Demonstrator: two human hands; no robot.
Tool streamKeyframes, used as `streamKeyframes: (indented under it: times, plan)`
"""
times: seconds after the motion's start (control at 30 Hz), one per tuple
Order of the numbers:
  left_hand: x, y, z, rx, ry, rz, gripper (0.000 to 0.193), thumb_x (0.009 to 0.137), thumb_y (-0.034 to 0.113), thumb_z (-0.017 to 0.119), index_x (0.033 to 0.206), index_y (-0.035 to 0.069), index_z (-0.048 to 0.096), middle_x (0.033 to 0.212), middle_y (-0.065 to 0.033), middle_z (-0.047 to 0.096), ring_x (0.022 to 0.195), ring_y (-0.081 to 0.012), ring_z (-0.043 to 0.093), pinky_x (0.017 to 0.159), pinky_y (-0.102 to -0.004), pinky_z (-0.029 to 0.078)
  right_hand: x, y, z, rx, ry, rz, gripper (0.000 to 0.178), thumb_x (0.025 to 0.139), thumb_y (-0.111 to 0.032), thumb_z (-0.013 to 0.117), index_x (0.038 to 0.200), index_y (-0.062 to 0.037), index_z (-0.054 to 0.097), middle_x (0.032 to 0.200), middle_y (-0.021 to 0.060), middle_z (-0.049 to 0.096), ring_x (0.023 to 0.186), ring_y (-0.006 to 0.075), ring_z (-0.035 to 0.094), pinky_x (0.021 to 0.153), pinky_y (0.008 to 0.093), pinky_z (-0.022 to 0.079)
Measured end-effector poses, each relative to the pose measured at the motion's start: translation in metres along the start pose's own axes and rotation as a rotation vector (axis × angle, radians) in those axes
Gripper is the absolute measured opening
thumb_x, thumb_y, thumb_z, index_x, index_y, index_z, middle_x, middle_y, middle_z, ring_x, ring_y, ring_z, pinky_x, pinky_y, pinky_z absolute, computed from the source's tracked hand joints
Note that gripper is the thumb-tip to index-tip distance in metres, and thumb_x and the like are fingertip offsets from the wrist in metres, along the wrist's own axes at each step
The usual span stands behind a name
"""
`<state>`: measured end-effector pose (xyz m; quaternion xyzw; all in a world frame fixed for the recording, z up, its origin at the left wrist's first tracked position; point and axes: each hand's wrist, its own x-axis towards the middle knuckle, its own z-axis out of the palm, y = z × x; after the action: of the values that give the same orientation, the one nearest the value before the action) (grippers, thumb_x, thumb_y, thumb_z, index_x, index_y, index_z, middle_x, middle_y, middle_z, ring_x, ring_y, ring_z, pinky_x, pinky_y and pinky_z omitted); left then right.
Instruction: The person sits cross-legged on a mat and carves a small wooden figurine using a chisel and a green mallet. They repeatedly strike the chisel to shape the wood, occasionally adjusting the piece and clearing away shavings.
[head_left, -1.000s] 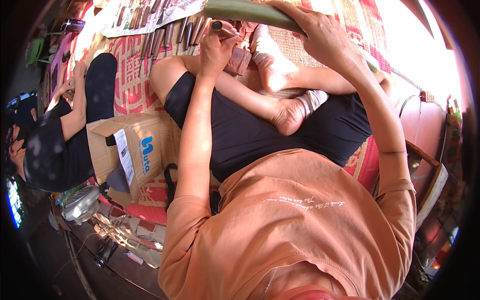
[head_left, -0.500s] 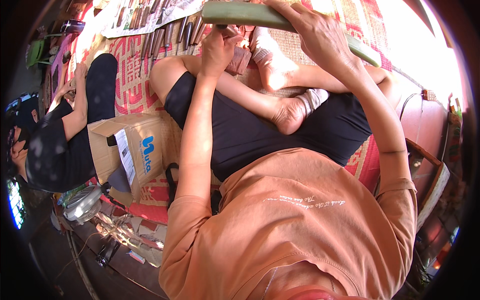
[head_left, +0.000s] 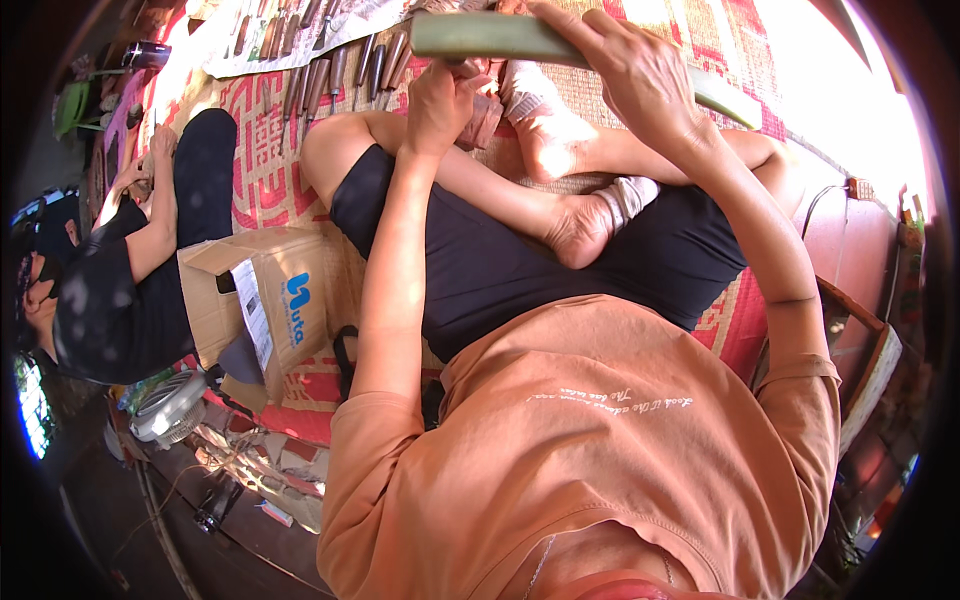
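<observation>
My right hand [head_left: 645, 85] is closed over a long, curved green bar [head_left: 485, 36], which slants from the top centre down to the right. Below the bar's left end, my left hand [head_left: 440, 108] makes a fist around a dark-handled tool, mostly hidden by the fingers and the bar. The bar's left end overlaps the top of this fist; whether they touch I cannot tell. Just beyond the left fist, a reddish-brown wooden block [head_left: 484, 122] sits near my feet, partly covered.
Several wooden-handled tools [head_left: 315, 85] lie on a white sheet [head_left: 235, 62] and the red-patterned mat [head_left: 262, 190]. At left are an open cardboard box [head_left: 215, 262], a small fan [head_left: 168, 408] and a seated person in black [head_left: 110, 300]. A wooden frame [head_left: 868, 385] stands at right.
The green bar's left end has come down slightly and to the right, covering the top of my left fist. My right hand has moved slightly with it; the left hand is nearly still.
</observation>
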<state>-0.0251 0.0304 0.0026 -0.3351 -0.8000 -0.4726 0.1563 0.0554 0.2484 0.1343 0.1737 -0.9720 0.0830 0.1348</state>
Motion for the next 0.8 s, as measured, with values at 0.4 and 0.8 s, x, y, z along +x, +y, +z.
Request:
streamKeyframes:
  times: [0.4,0.8]
  plan:
    - [0.022,-0.016,-0.078,-0.627,0.692,-0.226,0.037,0.087,0.011,0.068,0.112,-0.004,0.045,0.087,-0.016,0.064,0.075,-0.026,0.068,0.063,-0.0324,0.06,-0.057,0.024,0.071,1.486,-0.083,0.857,0.052,0.084,-0.003,0.064,0.131,-0.0007,0.044,0.075,0.0013,0.054,0.061,0.0101,0.051,0.056,0.0242,0.043]
    - [-0.022,-0.162,-0.215,0.799,0.247,-0.907,0.025,0.072,0.02,0.077,0.096,0.016,0.071,0.086,-0.0081,0.07,0.083,-0.0297,0.067,0.071,-0.0436,0.049,-0.085,0.023,0.118,1.746,-0.144,1.245,0.055,0.085,-0.002,0.061,0.133,-0.0022,0.035,0.077,0.0058,0.055,0.057,0.0124,0.052,0.05,0.0244,0.045]
